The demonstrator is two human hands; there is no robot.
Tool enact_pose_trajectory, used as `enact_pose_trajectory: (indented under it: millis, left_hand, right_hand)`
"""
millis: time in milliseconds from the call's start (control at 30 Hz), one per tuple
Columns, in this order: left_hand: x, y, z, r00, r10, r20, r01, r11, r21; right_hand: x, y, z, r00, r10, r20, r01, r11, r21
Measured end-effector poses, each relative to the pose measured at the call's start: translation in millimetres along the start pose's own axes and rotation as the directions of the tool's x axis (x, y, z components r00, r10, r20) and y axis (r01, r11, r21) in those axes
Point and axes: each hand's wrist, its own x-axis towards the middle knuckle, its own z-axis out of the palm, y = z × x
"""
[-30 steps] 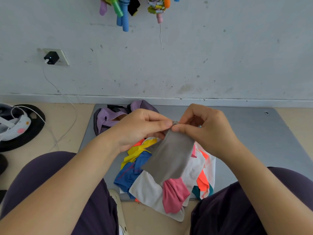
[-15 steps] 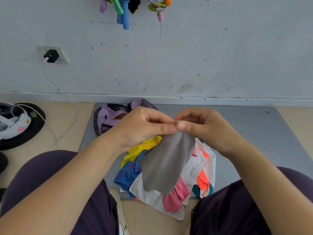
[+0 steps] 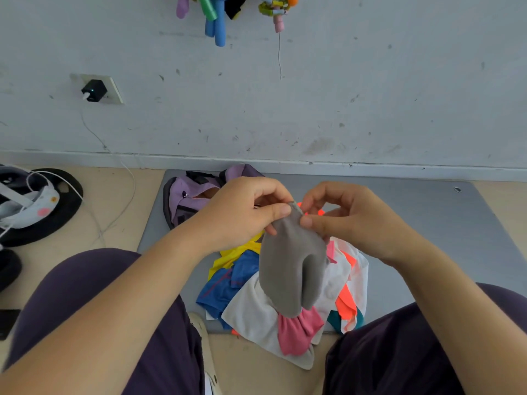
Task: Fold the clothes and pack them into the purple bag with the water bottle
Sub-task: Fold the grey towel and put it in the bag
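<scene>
A small grey garment point(image 3: 289, 269) hangs in the air, pinched at its top edge by both hands. My left hand point(image 3: 242, 209) holds the left side of that edge, my right hand point(image 3: 348, 215) the right side, fingertips almost touching. Under it lies a pile of clothes point(image 3: 251, 309) in white, pink, blue, yellow and orange on a grey mat point(image 3: 427, 223). The purple bag point(image 3: 188, 198) lies open at the mat's far left, partly hidden behind my left hand. I see no water bottle.
The wall point(image 3: 313, 109) rises just behind the mat, with colourful items point(image 3: 216, 15) hanging high up. A charger point(image 3: 94, 91) sits in a socket, its cable trailing to a headset on a black round pad point(image 3: 37, 206) at left. My knees frame the pile.
The grey garment has bunched from a flat hanging sheet into a narrower folded shape. Both hands stay pinched on its top edge and have shifted slightly.
</scene>
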Motion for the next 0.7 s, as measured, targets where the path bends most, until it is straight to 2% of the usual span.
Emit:
enact_pose_trajectory:
  millis: [133, 233, 300, 400, 467, 567, 700]
  left_hand:
    - [1, 3, -2, 1.000, 0.008, 0.016, -0.006, 0.989, -0.150]
    - [-1, 2, -7, 1.000, 0.007, 0.024, -0.001, 0.974, -0.227]
    - [0, 0, -9, 1.000, 0.001, 0.022, 0.002, 0.989, -0.146]
    - [2, -6, -8, 0.999, 0.030, -0.014, -0.028, 0.994, 0.110]
    - [2, -6, -6, 0.996, 0.066, -0.066, -0.058, 0.992, 0.113]
    - [4, -8, -8, 0.977, 0.094, -0.192, -0.095, 0.995, 0.004]
    - [5, -12, -24, 0.924, -0.020, -0.383, -0.057, 0.980, -0.189]
  right_hand:
    - [1, 2, 2, 0.989, 0.061, 0.138, -0.053, 0.997, -0.060]
    - [1, 2, 3, 0.988, 0.063, 0.140, -0.049, 0.994, -0.096]
    - [2, 2, 4, 0.994, 0.047, 0.100, -0.035, 0.992, -0.118]
    - [2, 2, 9, 0.998, 0.011, 0.054, -0.003, 0.991, -0.134]
    - [3, 3, 11, 0.999, 0.010, 0.038, -0.004, 0.987, -0.158]
    - [3, 7, 7, 0.997, 0.048, 0.059, -0.033, 0.973, -0.228]
    - [5, 19, -7, 0.993, 0.109, 0.053, -0.072, 0.882, -0.466]
